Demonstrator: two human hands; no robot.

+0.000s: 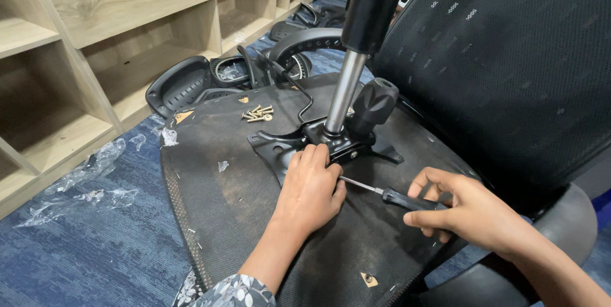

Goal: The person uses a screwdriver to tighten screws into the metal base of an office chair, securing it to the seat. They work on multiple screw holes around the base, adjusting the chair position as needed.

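Head view showed the right hand (468, 208) gripping a screwdriver (389, 195), its tip under the left hand (310, 186), which pressed curled fingers on the black mounting plate (286, 141) of the upturned chair seat (254, 218). Farther off lay loose screws (258, 114).

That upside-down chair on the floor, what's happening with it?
A person works on the underside of an office chair seat. The right hand holds a screwdriver, its tip aimed at the black metal mechanism plate under the gas cylinder. The left hand rests on that plate. Loose screws lie on the seat.
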